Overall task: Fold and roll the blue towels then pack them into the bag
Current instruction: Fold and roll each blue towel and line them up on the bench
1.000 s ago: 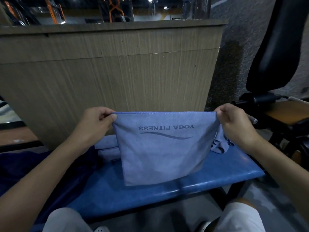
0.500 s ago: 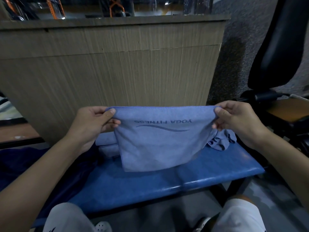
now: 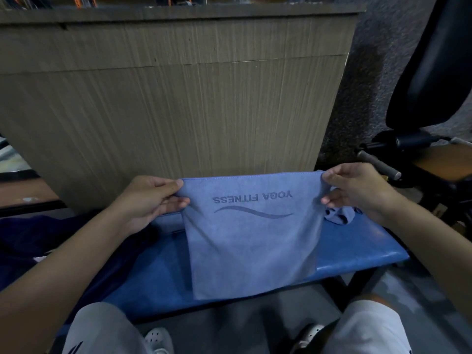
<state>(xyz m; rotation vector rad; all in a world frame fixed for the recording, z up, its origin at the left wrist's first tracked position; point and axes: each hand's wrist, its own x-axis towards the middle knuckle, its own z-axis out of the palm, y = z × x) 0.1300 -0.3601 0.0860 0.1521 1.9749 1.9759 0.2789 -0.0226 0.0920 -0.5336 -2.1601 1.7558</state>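
A light blue towel (image 3: 252,241) printed "YOGA FITNESS" upside down hangs in front of me over the blue bench (image 3: 357,249). My left hand (image 3: 150,200) pinches its top left corner and my right hand (image 3: 357,190) pinches its top right corner, stretching the top edge taut. Its lower edge hangs past the bench's front edge. Another blue towel (image 3: 339,217) lies crumpled on the bench behind my right hand. More folded blue towel (image 3: 169,222) shows on the bench behind my left hand. A dark navy bag (image 3: 33,241) lies at the left end of the bench.
A wood-grain counter panel (image 3: 178,98) rises right behind the bench. A black padded gym machine (image 3: 429,72) with a bar (image 3: 378,164) stands at the right. My knees in white shorts (image 3: 102,330) and white shoes (image 3: 158,338) are below.
The towel has dropped lower again after being lifted half a second ago, and its bottom edge now hangs below the bench front. Both hands keep their corners.
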